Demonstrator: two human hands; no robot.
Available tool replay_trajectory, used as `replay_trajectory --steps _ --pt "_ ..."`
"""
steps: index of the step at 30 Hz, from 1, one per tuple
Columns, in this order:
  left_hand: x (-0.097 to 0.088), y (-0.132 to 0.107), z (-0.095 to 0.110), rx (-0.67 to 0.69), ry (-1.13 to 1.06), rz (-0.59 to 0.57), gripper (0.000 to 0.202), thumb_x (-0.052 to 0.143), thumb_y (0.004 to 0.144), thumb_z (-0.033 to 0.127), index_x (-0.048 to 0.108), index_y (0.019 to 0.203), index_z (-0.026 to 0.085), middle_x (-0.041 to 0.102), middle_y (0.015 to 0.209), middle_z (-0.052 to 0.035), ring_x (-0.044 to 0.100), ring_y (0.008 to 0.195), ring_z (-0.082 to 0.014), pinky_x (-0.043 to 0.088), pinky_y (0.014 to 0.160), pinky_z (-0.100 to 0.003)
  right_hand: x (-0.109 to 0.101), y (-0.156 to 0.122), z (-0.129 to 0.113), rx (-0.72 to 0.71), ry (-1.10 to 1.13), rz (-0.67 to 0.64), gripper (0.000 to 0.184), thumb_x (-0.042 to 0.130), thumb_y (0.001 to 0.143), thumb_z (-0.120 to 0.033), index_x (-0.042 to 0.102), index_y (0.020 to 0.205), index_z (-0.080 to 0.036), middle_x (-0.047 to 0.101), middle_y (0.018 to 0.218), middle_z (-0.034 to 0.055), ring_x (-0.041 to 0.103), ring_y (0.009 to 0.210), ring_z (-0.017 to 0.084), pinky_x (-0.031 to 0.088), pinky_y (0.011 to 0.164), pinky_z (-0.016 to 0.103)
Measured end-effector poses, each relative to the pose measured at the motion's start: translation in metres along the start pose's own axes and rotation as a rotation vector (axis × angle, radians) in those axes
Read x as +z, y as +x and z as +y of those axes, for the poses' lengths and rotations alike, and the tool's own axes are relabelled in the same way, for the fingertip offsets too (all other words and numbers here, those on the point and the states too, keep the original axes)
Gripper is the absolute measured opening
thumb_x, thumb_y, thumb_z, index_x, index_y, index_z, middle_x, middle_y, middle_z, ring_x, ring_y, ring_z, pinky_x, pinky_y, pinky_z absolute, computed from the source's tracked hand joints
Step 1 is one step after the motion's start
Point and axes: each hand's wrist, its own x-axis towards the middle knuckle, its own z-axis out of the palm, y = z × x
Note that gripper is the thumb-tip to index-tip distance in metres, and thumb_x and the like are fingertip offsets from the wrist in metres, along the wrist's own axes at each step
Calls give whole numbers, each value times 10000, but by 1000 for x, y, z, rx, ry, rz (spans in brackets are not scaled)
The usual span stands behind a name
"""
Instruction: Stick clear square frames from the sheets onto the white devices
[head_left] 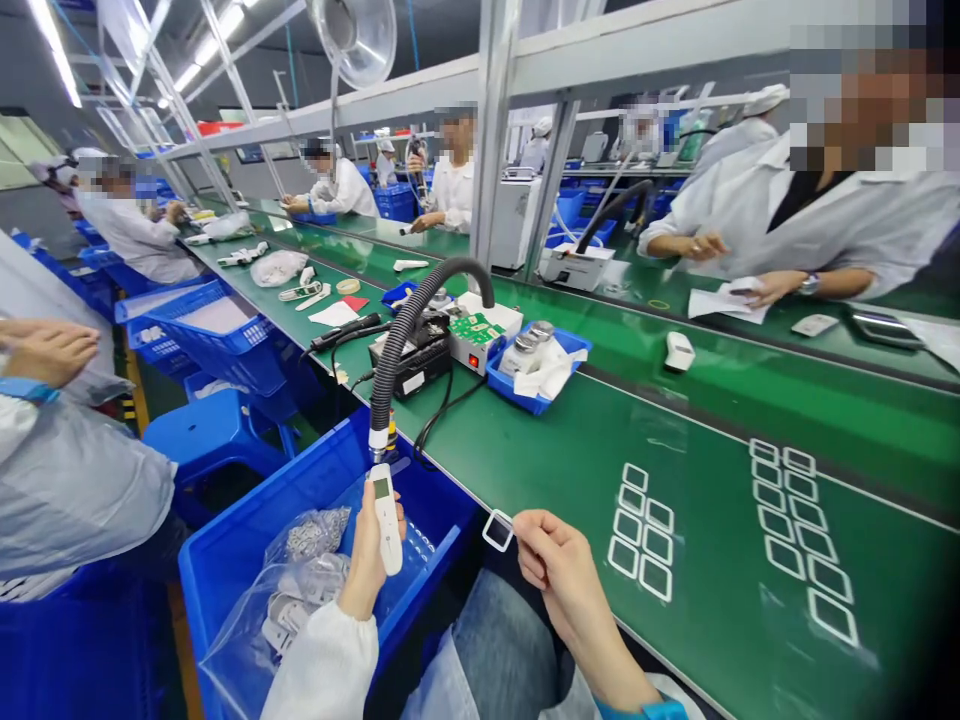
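My left hand (367, 545) is wrapped round a white handheld device (387, 525) with a small grey screen near its top. The device stands nearly upright above the blue bin, its top close under the nozzle of a black flexible hose (394, 340). Between thumb and finger, my right hand (555, 565) pinches a thin white rectangular frame (497, 546) by its right edge, just off the table's front edge. More white frames lie in rows on the green table, one group (643, 540) nearer and another group (802, 530) farther right.
The large blue bin (259, 505) holds plastic bags of parts (319, 535). Behind the hose stand a blue tray (525, 400) and a box with a red switch (474, 362). A white device (679, 351) lies on the conveyor. Co-workers sit opposite and left; a blue stool (217, 430) is at left.
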Motion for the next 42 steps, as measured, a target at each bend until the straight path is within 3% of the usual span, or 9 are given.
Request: replay_trajectory --steps 6,12,21,28,32,35,37,40,42 --pt "18 -61 -31 -98 24 -101 657 710 674 685 573 986 124 593 649 -11 498 462 -94 393 424 -203 -19 -11 -2 123 112 -8 344 811 609 -361 550 652 -141 249 459 -110 164 384 0 76 387 173" --pt "45 -113 -43 -224 110 -264 567 595 796 675 583 877 114 536 548 -9 464 433 -90 386 426 -199 -29 -18 2 151 51 -5 381 803 633 -417 535 677 -150 237 434 -119 150 370 2 75 384 178" --pt "64 -131 -42 -293 265 -380 697 529 763 770 599 889 88 546 504 -33 463 385 -94 332 380 -175 -23 -21 -2 -69 -240 -105 457 730 712 -555 594 741 -120 360 507 -60 229 420 25 126 418 204" --pt "61 -133 -47 -329 275 -400 650 482 828 727 602 898 92 556 510 -38 468 384 -93 344 380 -169 -20 -18 1 -149 -344 -141 427 649 788 -543 591 738 -123 457 562 -20 345 457 61 245 453 220" --pt "61 -132 -48 -344 269 -420 617 458 859 700 599 880 99 552 504 -38 457 368 -92 331 372 -170 -23 -21 8 -338 -493 -125 335 572 892 -441 632 780 -131 517 593 4 429 514 94 326 508 235" --pt "62 -132 -48 -346 259 -418 601 473 857 690 593 874 102 547 503 -33 454 365 -92 322 364 -168 -30 -25 14 -613 -668 -106 224 534 943 -298 672 858 -143 508 608 1 452 546 101 339 522 236" --pt "62 -133 -47 -325 266 -424 601 463 860 693 585 851 105 532 486 -28 440 355 -90 310 355 -167 -36 -27 18 -804 -778 -127 170 525 942 -188 678 1003 -148 508 654 4 477 580 103 354 537 235" --pt "62 -133 -47 -271 315 -436 615 423 872 703 572 821 109 523 473 -30 435 349 -90 305 351 -166 -44 -28 22 -1021 -940 -170 321 530 911 -81 623 1208 -159 518 718 15 487 616 110 378 564 245" --pt "63 -133 -46 -256 348 -442 623 409 874 709 568 813 109 523 471 -32 439 352 -91 311 350 -164 -48 -28 20 -1035 -944 -198 367 527 907 -68 609 1246 -182 541 765 28 516 665 120 415 601 250"
